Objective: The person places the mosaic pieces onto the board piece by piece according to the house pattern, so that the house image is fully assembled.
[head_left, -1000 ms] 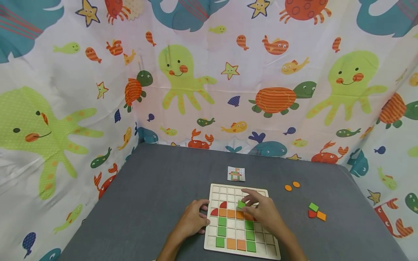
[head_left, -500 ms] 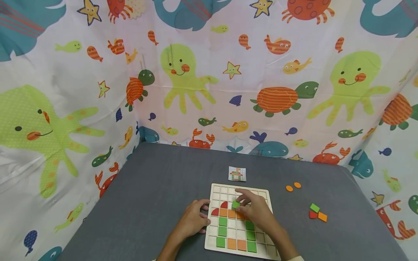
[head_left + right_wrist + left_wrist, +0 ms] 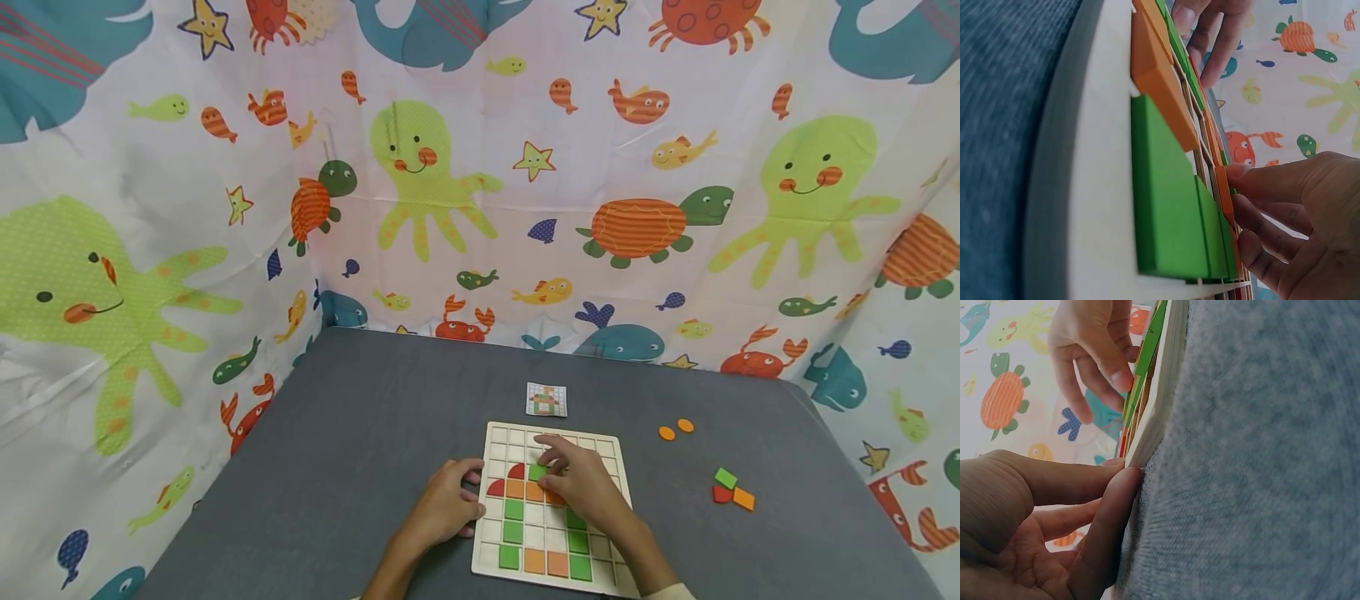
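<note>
A pale wooden grid board (image 3: 491, 533) lies on the table with green, orange and red tiles set in its cells. My left hand (image 3: 444, 502) holds its left edge; in the left wrist view the thumb and fingers (image 3: 1124, 487) meet at the board's edge. Over the upper middle of the board, my right hand (image 3: 581, 475) pinches a green square tile (image 3: 537, 472) at a cell just right of a red quarter-round tile (image 3: 517, 472). This cell lies above the row of orange square tiles (image 3: 515, 489). My right fingers hide part of the board's right side.
A small printed pattern card (image 3: 547, 400) lies behind the board. To the right are two orange discs (image 3: 667, 433), and nearer, a loose green tile (image 3: 725, 477), a red piece (image 3: 722, 494) and an orange tile (image 3: 743, 499). A sea-animal curtain (image 3: 450, 208) surrounds the table.
My right hand has moved left with the green tile, bringing it down beside the red quarter-round tile. My left hand has stayed at the board's edge.
</note>
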{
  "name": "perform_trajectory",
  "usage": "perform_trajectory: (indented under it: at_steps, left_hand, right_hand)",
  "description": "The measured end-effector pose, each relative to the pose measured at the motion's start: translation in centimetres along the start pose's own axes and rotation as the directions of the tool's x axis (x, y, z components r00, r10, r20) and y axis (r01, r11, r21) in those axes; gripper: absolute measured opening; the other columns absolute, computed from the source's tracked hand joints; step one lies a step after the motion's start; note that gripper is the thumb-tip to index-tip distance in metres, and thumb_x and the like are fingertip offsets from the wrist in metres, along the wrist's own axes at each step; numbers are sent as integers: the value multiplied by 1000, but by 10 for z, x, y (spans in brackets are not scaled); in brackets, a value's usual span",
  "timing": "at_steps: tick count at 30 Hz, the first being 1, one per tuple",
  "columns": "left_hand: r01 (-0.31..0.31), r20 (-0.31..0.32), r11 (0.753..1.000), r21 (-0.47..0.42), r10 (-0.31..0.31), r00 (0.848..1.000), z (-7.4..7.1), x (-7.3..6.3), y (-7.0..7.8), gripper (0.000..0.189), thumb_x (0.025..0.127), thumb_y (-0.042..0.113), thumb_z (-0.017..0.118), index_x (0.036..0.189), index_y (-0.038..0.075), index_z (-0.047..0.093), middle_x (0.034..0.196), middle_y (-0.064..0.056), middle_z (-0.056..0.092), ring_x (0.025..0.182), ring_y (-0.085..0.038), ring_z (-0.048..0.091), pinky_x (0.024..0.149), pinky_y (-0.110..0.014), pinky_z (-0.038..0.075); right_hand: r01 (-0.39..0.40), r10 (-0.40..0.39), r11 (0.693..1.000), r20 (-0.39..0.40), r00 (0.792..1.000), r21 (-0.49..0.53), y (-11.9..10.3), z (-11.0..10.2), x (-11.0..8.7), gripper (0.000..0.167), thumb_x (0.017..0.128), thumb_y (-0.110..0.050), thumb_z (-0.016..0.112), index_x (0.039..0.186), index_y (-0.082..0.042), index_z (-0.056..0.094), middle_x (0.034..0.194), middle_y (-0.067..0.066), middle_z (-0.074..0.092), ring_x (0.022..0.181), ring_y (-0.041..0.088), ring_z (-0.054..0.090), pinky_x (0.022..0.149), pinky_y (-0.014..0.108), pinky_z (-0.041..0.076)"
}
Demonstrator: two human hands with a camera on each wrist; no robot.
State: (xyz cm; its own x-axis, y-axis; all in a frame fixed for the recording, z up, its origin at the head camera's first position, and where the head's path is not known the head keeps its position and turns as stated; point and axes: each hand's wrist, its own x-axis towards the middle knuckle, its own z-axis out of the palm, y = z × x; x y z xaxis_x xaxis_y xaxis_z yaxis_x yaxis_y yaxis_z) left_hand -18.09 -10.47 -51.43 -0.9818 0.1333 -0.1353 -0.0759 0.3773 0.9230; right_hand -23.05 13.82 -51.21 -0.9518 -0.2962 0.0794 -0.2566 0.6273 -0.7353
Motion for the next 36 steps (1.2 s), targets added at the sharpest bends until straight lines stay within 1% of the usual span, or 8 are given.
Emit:
perform_trajectory:
  at_steps: [11,15,17,22,28,31,33,36]
  left_hand:
    - [-8,0,1000,8,8,1000,4,2,1,64,82,-13,78,142,0,61,116,-11,57,92,-23,63,50,-34,62]
    - [-14,3,1000,4,14,1000,5,2,2,63,82,-13,77,142,0,61,117,-12,57,92,-23,62,50,-34,62]
    - [-18,2,1000,-1,18,1000,4,2,2,64,82,-13,77,142,0,61,117,-12,56,92,-23,62,50,-35,62]
    - [-19,3,1000,-6,19,1000,3,2,2,64,82,-14,76,142,-1,60,117,-14,56,92,-24,63,50,-35,62]
    - [-31,17,999,-8,32,999,2,1,0,64,82,-13,76,143,-2,60,117,-15,56,92,-23,64,50,-35,62]
    - [-36,17,999,-12,36,999,2,1,-3,63,82,-12,76,143,-2,60,118,-14,56,91,-23,65,50,-35,62]
    - [-38,15,999,-12,38,999,1,0,-4,63,83,-12,76,142,-2,60,118,-14,56,92,-23,65,50,-35,62]
    - [-40,13,999,-9,40,999,1,0,-4,63,83,-12,76,143,-2,59,118,-14,56,92,-23,65,50,-35,62]
  right_hand:
    - [-8,8,1000,-20,1000,12,-2,-4,-2,63,85,4,84,143,-13,65,105,-1,77,89,11,72,78,30,62]
    - [-12,13,999,-33,999,32,-2,-8,-5,61,86,5,83,143,-12,66,107,2,76,91,13,73,80,32,64]
    - [-15,16,999,-46,999,39,-1,-11,-7,60,86,4,82,142,-13,66,107,2,76,92,13,73,79,31,64]
    - [-33,37,998,-91,995,45,3,-24,-13,59,86,2,84,141,-15,68,108,2,76,92,14,73,75,26,61]
    - [-53,53,999,-141,989,1,15,-45,-23,58,88,-3,85,142,-13,67,109,4,76,93,16,72,77,29,60]
    - [-46,40,998,-173,984,-35,22,-54,-25,58,88,-5,85,142,-13,66,108,3,77,93,17,71,76,32,59]
    - [-29,17,998,-201,980,-53,28,-60,-26,57,88,-5,86,141,-12,67,107,3,77,93,18,72,79,35,62]
    - [-6,-12,997,-237,972,-76,39,-69,-28,58,87,-5,87,140,-11,67,107,4,77,94,21,73,82,36,64]
